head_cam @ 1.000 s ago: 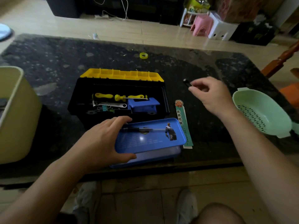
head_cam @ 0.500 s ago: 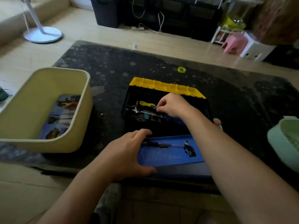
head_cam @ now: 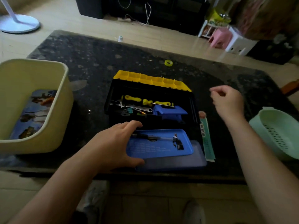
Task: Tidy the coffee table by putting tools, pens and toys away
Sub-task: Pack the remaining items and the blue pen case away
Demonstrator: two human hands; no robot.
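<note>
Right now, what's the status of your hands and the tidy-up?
Left hand grips blue case, pen on its lid. Right hand loosely curled, empty, beside open toolbox. Tape roll, bookmark loose on table.

- what's on the dark speckled coffee table (head_cam: 90,65)?
- cream bin (head_cam: 64,88) at the left, open black toolbox (head_cam: 152,123) in the middle, blue case (head_cam: 153,151) just in front of it, green paper strip (head_cam: 207,143) beside that, mint colander (head_cam: 265,136) on the right, yellow tape roll (head_cam: 168,62) far back
</note>
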